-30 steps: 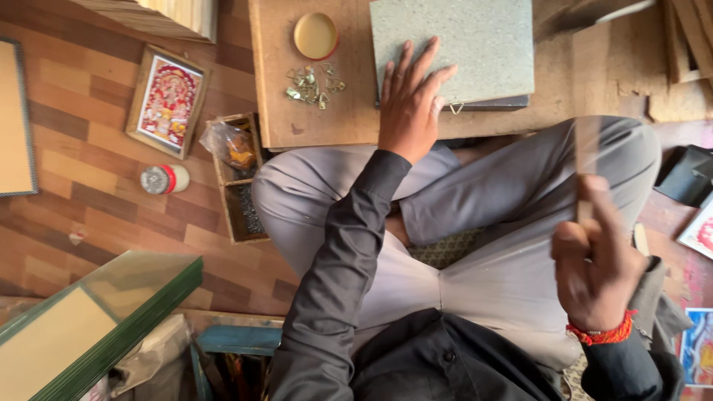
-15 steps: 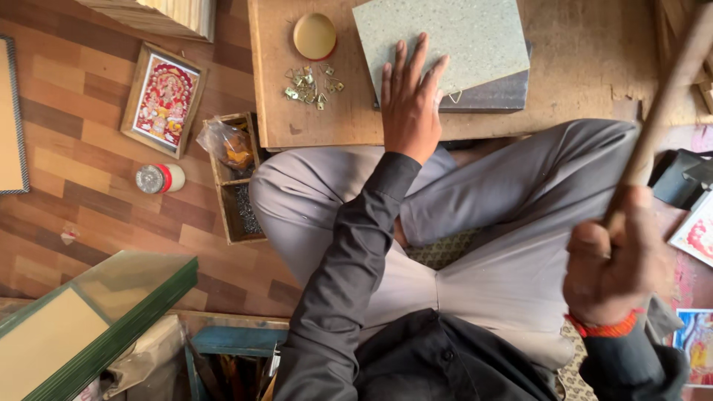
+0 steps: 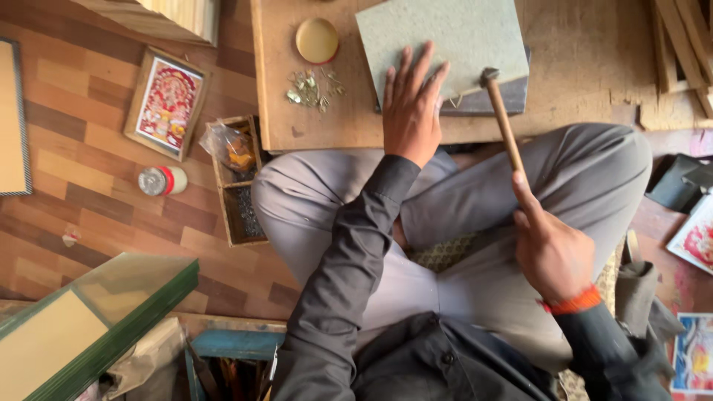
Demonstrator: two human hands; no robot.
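Note:
My left hand point(image 3: 410, 111) lies flat, fingers spread, on a grey-green backing board point(image 3: 445, 41) that rests on a low wooden work table point(image 3: 587, 67). My right hand point(image 3: 551, 249) grips the wooden handle of a small hammer point(image 3: 501, 115). The hammer's metal head touches the near edge of the board, just right of my left fingers. I sit cross-legged in grey trousers below the table.
A round brass lid point(image 3: 317, 40) and a heap of small metal clips point(image 3: 312, 89) lie on the table's left part. On the floor at left are a framed picture point(image 3: 165, 104), a small jar point(image 3: 162, 180), a wooden box point(image 3: 239, 189) and stacked glass panes point(image 3: 96, 319).
My right hand swung the hammer from raised at the right down onto the board's near edge. My left hand stayed pressed on the board.

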